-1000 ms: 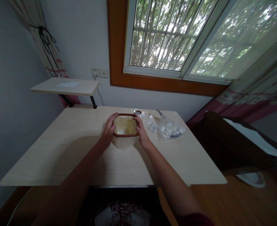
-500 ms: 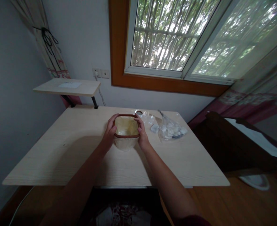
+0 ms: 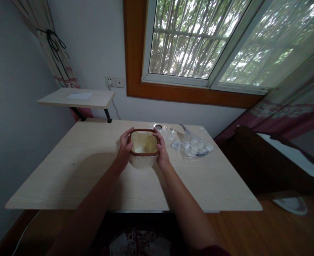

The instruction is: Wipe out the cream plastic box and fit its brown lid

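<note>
A cream pot (image 3: 143,161) with a squarish brown rim and a yellowish inside is upright at the middle of the pale wooden table (image 3: 98,188). My left hand (image 3: 125,147) grips its left side, thumb near the rim. On the right side my right hand (image 3: 161,147) is wrapped round the rim and wall. Nothing can be made out inside the pot apart from its glossy surface. Whether its base touches the table is hard to tell.
Right of the pot lie a clear plastic bag with whitish contents (image 3: 197,147), a small square packet (image 3: 176,144) and crumpled clear plastic (image 3: 168,133) with a dark ring (image 3: 158,127). A raised shelf (image 3: 100,101) with a paper (image 3: 79,95) stands at the back left.
The view has shifted very slightly. Both hands keep their hold on the pot, with no other clear movement.
</note>
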A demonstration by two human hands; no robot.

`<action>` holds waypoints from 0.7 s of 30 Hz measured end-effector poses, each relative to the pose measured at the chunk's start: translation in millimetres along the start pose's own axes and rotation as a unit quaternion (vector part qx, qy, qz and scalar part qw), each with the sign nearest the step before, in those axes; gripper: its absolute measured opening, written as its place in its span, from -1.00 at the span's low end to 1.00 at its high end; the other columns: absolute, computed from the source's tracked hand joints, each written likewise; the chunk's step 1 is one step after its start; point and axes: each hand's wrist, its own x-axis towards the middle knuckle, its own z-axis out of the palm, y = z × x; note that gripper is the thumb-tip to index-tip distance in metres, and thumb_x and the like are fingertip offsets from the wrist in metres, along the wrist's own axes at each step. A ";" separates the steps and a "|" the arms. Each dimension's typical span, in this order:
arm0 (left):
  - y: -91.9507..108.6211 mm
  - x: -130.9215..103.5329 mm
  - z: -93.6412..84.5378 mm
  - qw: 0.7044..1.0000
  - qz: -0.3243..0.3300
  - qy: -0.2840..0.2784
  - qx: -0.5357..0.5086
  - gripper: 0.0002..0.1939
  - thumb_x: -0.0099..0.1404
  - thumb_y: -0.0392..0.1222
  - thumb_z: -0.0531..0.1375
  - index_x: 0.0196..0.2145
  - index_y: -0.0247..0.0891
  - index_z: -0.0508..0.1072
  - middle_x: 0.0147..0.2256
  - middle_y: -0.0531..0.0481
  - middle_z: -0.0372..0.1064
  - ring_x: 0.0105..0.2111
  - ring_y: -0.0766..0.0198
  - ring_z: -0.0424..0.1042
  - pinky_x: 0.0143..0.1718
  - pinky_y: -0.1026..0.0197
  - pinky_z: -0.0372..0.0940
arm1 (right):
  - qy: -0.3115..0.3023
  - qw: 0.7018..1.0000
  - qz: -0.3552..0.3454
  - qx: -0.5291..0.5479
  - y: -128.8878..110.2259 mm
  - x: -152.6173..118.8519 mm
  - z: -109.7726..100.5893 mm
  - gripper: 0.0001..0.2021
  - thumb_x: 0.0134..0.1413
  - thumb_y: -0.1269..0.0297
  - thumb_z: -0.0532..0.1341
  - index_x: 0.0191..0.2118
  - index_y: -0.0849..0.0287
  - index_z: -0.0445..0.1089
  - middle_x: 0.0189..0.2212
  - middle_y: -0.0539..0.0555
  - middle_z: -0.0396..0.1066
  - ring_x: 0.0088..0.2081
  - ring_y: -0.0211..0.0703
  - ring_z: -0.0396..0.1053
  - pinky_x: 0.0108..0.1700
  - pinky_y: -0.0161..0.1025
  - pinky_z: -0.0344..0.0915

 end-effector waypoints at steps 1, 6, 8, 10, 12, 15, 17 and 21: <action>-0.1 0.1 0.4 1.000 0.001 0.002 -0.004 -0.41 0.26 0.02 0.18 0.21 -0.10 0.21 0.30 -0.14 0.11 0.34 -0.01 0.04 0.37 -0.16 -0.08 | 0.001 1.000 0.001 0.003 -0.3 -0.2 0.3 -0.53 0.15 -0.18 0.15 0.07 -0.05 0.38 0.32 -0.01 0.14 0.38 0.07 -0.05 0.41 0.10 -0.17; 2.4 -0.4 2.9 1.000 -0.012 0.010 -0.009 -0.35 0.27 0.05 0.19 0.25 -0.07 0.13 0.34 -0.16 0.04 0.36 0.00 0.01 0.36 -0.16 -0.06 | 0.029 0.998 0.023 0.045 0.8 -1.4 3.1 -0.39 0.07 -0.20 0.21 0.18 -0.02 0.30 0.32 0.05 0.16 0.37 0.08 -0.01 0.40 0.09 -0.12; 4.8 -0.8 3.5 1.000 -0.014 0.011 -0.005 -0.37 0.27 0.05 0.19 0.24 -0.09 0.15 0.34 -0.16 0.05 0.36 0.00 0.00 0.37 -0.15 -0.08 | 0.036 0.997 0.030 0.063 2.7 -1.4 3.7 -0.34 0.04 -0.19 0.25 0.21 0.00 0.27 0.30 0.07 0.18 0.36 0.08 0.02 0.40 0.09 -0.10; 7.3 -1.0 3.6 1.000 -0.019 0.007 -0.001 -0.39 0.27 0.04 0.18 0.23 -0.12 0.18 0.33 -0.16 0.07 0.36 -0.01 0.01 0.37 -0.14 -0.07 | 0.037 0.996 0.037 0.079 4.8 -1.5 3.6 -0.33 0.03 -0.17 0.26 0.22 0.01 0.26 0.30 0.08 0.19 0.36 0.08 0.02 0.40 0.08 -0.10; 9.2 -1.2 3.4 1.000 -0.026 0.002 -0.002 -0.40 0.27 0.04 0.17 0.22 -0.14 0.20 0.32 -0.16 0.07 0.35 -0.03 0.03 0.36 -0.14 -0.04 | 0.033 0.994 0.044 0.095 6.5 -1.8 3.2 -0.33 0.03 -0.14 0.27 0.23 0.01 0.26 0.31 0.07 0.17 0.37 0.07 0.01 0.41 0.08 -0.11; 10.3 -1.4 3.1 0.999 -0.035 0.001 -0.006 -0.40 0.27 0.02 0.17 0.22 -0.14 0.21 0.32 -0.15 0.07 0.35 -0.03 0.03 0.36 -0.15 -0.04 | 0.032 0.992 0.055 0.113 7.9 -2.9 3.1 -0.34 0.04 -0.10 0.27 0.24 0.01 0.25 0.32 0.06 0.16 0.37 0.06 0.00 0.41 0.09 -0.12; 10.4 -1.4 3.2 0.999 -0.036 0.003 -0.006 -0.40 0.27 0.02 0.17 0.22 -0.15 0.22 0.33 -0.15 0.07 0.35 -0.03 0.03 0.37 -0.14 -0.05 | 0.039 0.990 0.070 0.117 7.8 -3.8 3.8 -0.32 0.02 -0.11 0.28 0.24 0.01 0.25 0.32 0.07 0.16 0.37 0.07 0.01 0.40 0.09 -0.11; 11.9 -1.1 3.9 0.999 -0.046 0.003 -0.008 -0.40 0.28 0.05 0.17 0.22 -0.16 0.22 0.34 -0.16 0.04 0.36 -0.03 0.00 0.37 -0.14 -0.06 | 0.066 0.985 0.099 0.128 6.2 -5.1 5.9 -0.29 -0.03 -0.11 0.30 0.23 0.03 0.26 0.31 0.09 0.19 0.35 0.09 0.05 0.39 0.10 -0.06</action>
